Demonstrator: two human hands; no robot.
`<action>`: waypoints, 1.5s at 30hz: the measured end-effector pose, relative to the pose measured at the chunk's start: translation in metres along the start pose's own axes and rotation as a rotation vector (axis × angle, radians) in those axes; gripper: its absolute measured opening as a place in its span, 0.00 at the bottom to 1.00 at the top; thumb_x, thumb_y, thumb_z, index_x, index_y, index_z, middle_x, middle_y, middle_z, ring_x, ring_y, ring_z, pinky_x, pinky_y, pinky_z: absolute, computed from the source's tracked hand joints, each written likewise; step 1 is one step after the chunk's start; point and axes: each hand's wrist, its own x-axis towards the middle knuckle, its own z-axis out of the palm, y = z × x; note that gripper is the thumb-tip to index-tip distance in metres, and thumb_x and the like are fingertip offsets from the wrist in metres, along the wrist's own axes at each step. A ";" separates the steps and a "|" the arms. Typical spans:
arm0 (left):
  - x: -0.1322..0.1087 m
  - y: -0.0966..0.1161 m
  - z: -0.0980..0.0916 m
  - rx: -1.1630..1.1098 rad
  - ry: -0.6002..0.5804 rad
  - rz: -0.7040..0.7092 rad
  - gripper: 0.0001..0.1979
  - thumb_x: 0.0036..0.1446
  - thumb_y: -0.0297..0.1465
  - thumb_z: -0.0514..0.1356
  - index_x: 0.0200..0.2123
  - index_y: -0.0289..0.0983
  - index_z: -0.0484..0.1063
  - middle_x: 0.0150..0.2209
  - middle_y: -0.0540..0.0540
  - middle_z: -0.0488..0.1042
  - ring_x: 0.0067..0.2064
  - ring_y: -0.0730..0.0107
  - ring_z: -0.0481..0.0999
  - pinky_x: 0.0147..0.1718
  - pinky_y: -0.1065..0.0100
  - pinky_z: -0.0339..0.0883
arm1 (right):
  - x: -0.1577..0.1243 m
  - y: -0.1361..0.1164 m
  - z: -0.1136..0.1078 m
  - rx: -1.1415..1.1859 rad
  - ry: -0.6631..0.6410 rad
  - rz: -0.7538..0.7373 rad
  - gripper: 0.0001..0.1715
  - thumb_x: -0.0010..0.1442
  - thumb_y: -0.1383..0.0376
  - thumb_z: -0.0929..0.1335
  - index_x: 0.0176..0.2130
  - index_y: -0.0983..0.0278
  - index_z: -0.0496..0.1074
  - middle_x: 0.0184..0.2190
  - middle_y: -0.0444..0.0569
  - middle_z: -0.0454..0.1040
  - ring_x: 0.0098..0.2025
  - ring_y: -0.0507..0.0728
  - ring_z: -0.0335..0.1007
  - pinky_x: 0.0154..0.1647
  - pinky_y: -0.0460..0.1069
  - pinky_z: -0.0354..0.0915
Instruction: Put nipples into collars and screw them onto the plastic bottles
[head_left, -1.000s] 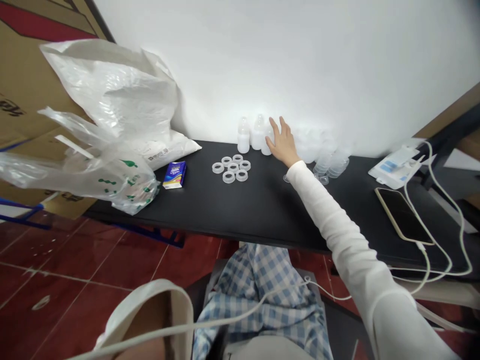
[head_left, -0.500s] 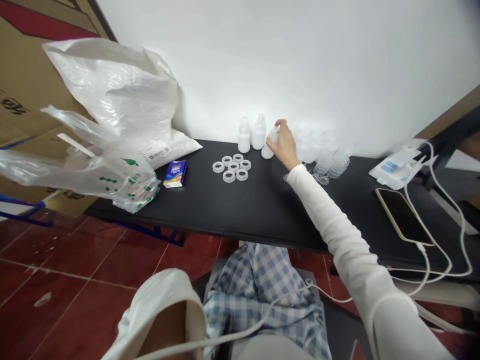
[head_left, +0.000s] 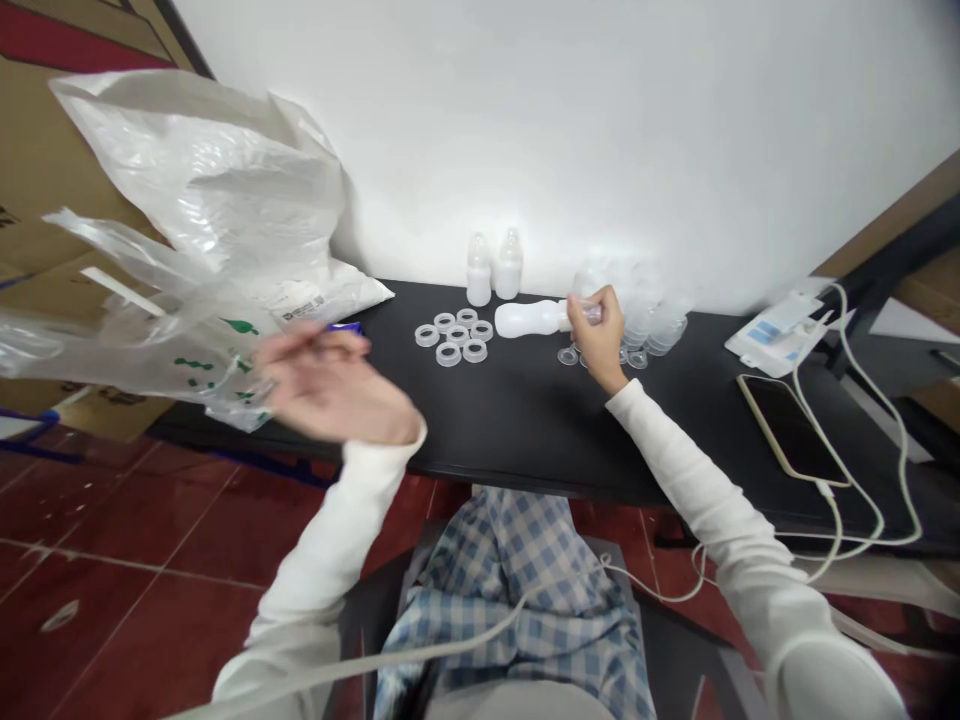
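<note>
My right hand (head_left: 598, 333) is closed round the capped end of a white baby bottle (head_left: 525, 319). The bottle lies almost level above the table, its base pointing left. My left hand (head_left: 337, 385), smeared by motion, is raised at the left with its fingers apart and nothing visible in it. Several translucent screw rings (head_left: 451, 354) lie grouped between the hands. Behind them, two white bottles (head_left: 478, 285) with clear caps stand upright by the wall. Near my right hand are several small clear discs (head_left: 568, 356) and stacked clear caps (head_left: 664, 330), partly hidden.
A large white plastic sack (head_left: 225, 180) and a clear bag with green print (head_left: 217, 350) occupy the left side. My left hand partly covers a blue packet (head_left: 349, 327). On the right lie a phone (head_left: 791, 428), white cables (head_left: 892, 430) and a white-and-blue package (head_left: 772, 335).
My right hand has moved slightly right and toward me, and the bottle has tipped from near upright to almost level. My left hand has come into view at the left.
</note>
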 end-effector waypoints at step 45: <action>-0.027 -0.080 0.096 0.077 -1.294 -0.507 0.31 0.55 0.57 0.62 0.48 0.37 0.73 0.36 0.46 0.80 0.38 0.63 0.80 0.40 0.64 0.70 | 0.007 -0.005 -0.053 -0.203 -0.418 -0.245 0.22 0.65 0.45 0.66 0.42 0.57 0.79 0.42 0.49 0.83 0.42 0.61 0.79 0.44 0.55 0.73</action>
